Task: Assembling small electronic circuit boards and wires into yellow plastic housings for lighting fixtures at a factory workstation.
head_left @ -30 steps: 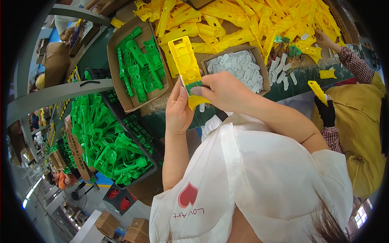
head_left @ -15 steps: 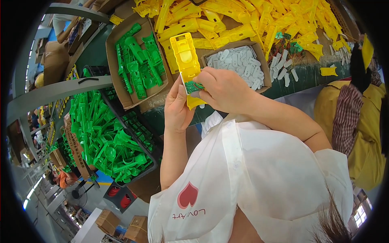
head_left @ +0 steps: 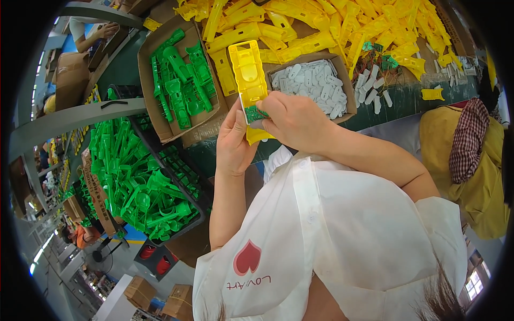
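My left hand (head_left: 234, 140) is wrapped around the lower part of a long yellow moulded plastic shell (head_left: 249, 80), fingers and thumb closed on its edges from the left side, holding it upright in front of my chest with the open face toward me. My right hand (head_left: 296, 119) comes in from the right, its fingertips pinched together on a small green circuit board (head_left: 256, 113) that sits against the shell's lower half, just above where my left thumb lies. The two hands touch each other around that spot.

The shell sticks up past my hands over the workbench. Right behind it is a shallow cardboard box of small white plastic pieces (head_left: 316, 81), and a few more white pieces lie loose on the dark green table top (head_left: 407, 101) to the right. Beyond that is a big heap of yellow plastic shells (head_left: 342, 27) like the one I hold. To the left is a cardboard tray of green plastic parts (head_left: 179, 75), and lower left, beside my left forearm, a dark crate piled with more green plastic parts (head_left: 134, 176). At the right edge is a person in a yellow garment with a checked sleeve (head_left: 468, 142).
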`<move>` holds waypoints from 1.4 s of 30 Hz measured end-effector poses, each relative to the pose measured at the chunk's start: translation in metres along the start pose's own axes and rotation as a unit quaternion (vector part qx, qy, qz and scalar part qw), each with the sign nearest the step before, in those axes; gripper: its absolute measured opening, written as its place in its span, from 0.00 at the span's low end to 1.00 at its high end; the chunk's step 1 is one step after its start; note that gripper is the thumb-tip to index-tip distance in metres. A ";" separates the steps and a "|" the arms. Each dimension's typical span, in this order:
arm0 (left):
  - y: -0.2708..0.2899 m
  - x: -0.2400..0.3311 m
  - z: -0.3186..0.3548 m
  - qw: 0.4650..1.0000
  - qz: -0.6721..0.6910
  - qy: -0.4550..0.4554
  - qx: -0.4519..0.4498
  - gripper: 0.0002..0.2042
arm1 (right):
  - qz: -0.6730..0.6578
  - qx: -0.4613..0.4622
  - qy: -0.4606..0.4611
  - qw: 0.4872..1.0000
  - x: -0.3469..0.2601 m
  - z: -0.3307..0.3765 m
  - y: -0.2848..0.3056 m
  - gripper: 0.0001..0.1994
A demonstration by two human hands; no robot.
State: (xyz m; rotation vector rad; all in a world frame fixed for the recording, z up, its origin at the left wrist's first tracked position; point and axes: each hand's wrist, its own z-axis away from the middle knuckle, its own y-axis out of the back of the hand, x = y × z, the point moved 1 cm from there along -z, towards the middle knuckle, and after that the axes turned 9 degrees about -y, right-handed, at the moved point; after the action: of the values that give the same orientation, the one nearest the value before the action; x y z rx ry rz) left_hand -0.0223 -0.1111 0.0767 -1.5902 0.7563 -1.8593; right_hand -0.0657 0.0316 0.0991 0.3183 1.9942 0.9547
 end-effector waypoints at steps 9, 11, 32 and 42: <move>-0.001 -0.005 0.001 1.000 0.004 0.004 -0.004 0.21 | -0.053 -0.042 -0.008 0.998 0.001 0.008 0.003 0.14; -0.005 -0.007 0.002 1.000 0.022 0.004 0.002 0.22 | -0.054 -0.024 -0.022 0.998 -0.003 0.009 0.003 0.14; -0.021 -0.005 0.001 0.905 -0.390 -0.169 -0.004 0.19 | -0.323 -0.013 -0.225 0.919 0.000 0.014 0.016 0.10; -0.026 -0.006 0.007 0.821 -0.543 -0.173 -0.044 0.22 | -0.340 -0.090 -0.302 0.886 0.005 0.012 0.007 0.05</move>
State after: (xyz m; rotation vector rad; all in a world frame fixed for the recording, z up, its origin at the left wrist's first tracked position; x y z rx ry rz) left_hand -0.0162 -0.0896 0.0930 -2.6396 -0.3733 -2.0808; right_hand -0.0599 0.0451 0.0979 -0.1788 1.2720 0.4875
